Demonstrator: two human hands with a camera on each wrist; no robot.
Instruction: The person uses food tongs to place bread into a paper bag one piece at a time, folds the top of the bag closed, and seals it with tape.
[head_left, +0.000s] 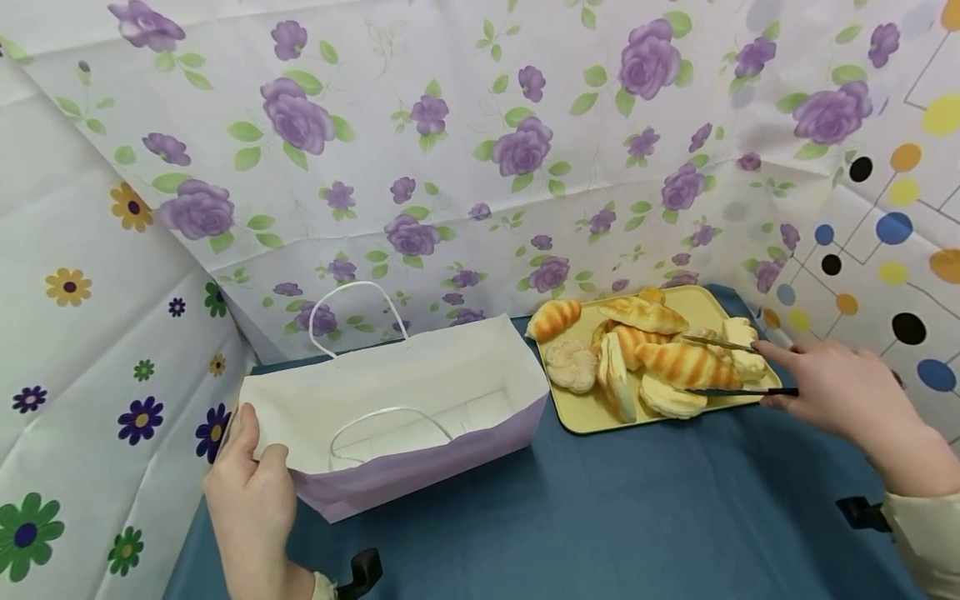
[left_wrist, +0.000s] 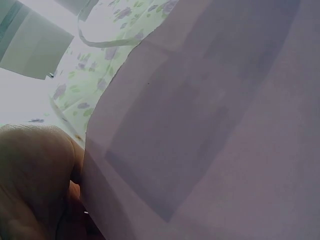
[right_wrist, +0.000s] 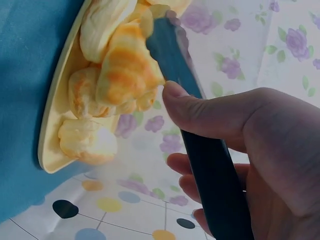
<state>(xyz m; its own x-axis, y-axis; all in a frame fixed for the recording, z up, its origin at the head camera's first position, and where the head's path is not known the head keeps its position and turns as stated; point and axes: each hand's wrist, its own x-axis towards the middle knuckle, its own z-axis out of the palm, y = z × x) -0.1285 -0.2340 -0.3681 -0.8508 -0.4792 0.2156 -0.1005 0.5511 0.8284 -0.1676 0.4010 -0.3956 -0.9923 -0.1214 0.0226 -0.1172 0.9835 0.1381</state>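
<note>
My left hand [head_left: 251,492] grips the left edge of a paper bag [head_left: 427,483], purple outside and white inside, with thin white handles. The bag stands with its mouth facing up. In the left wrist view, the purple side of the bag [left_wrist: 200,125] fills most of the picture beside my hand [left_wrist: 35,180]. My right hand [head_left: 847,387] holds dark tongs [head_left: 772,392] over a yellow tray [head_left: 581,412] of bread. The tong arms lie on either side of a striped bread roll [head_left: 686,365]. In the right wrist view, thumb and fingers wrap the tongs' handle [right_wrist: 212,175].
Several other breads share the tray, among them a round knotted bun [head_left: 572,367], a long split roll [head_left: 615,379] and a striped roll [head_left: 555,319] at the left rim. A blue cloth [head_left: 600,508] covers the table. Floral sheeting [head_left: 450,167] hangs close behind.
</note>
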